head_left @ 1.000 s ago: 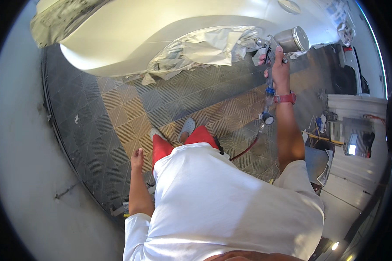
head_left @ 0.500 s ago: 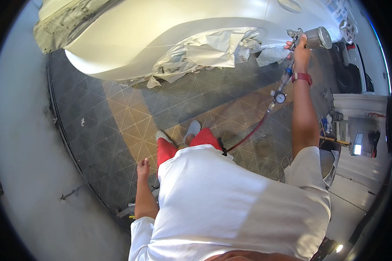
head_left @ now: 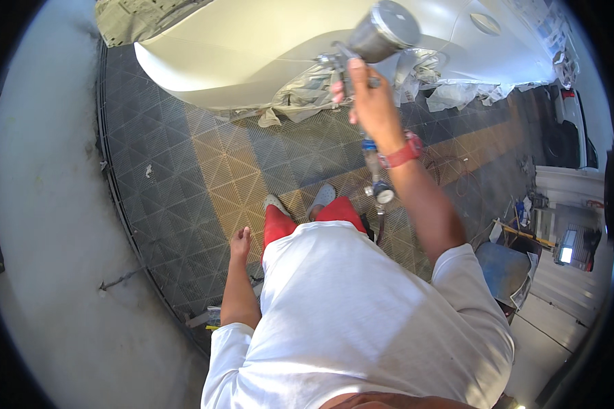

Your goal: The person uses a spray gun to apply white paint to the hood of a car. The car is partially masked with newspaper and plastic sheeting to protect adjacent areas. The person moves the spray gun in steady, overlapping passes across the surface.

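Observation:
My right hand [head_left: 375,105] is wrapped round the grip of a spray gun [head_left: 386,31] with a metal cup, held up in front of a white car body [head_left: 242,58]. Below the grip hang a blue fitting and a round pressure gauge [head_left: 385,195] on a dark red hose [head_left: 381,228]. The gun's nose points left; from this view I cannot tell how far it is from the panel. Wrinkled masking paper [head_left: 303,95] covers the wheel opening behind my hand. My left hand [head_left: 240,243] hangs low at my side, fingers curled, with nothing visible in them.
Grey and tan grid tiles [head_left: 218,160] cover the floor, with hose loops [head_left: 457,177] on the right. A pale wall [head_left: 48,204] runs along my left. To the right are a blue-grey seat [head_left: 503,269] and a lit work lamp [head_left: 567,255].
My right hand has swept the spray gun leftward along the car, bringing gauge and hose with it. The view has shifted slightly. My left hand still hangs at my side.

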A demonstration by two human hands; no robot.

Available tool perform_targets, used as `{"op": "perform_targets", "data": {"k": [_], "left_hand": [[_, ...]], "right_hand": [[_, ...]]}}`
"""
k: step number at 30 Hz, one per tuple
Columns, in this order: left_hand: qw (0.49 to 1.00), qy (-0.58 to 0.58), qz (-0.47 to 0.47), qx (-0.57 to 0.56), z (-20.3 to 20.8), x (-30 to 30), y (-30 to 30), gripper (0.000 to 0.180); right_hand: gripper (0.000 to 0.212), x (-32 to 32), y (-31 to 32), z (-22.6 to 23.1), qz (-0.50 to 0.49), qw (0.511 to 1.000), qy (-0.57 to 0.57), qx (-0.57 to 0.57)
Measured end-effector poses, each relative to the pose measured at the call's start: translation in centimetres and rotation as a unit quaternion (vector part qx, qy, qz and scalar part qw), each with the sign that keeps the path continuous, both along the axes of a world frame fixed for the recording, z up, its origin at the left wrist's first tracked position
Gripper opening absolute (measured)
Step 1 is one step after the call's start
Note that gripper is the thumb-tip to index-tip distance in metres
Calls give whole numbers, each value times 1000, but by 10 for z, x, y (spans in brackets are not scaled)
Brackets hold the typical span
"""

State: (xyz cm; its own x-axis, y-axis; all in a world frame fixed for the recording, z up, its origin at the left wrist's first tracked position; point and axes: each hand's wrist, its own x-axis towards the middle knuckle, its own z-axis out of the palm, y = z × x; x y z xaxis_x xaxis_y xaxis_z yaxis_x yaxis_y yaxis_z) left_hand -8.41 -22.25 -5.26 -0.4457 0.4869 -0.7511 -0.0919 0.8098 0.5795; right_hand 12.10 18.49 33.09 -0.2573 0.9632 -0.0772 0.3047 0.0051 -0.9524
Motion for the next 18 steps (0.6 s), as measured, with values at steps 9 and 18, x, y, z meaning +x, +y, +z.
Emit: {"op": "perform_targets", "data": {"k": [9, 18], "left_hand": [[999, 10, 43, -17, -1, -29, -37, 50], [998, 17, -3, -61, -18, -40, -65, 50]], "right_hand": [[55, -119, -26, -31, 141, 987, 21, 69], [60, -23, 18, 17, 11, 998, -32, 45]]}}
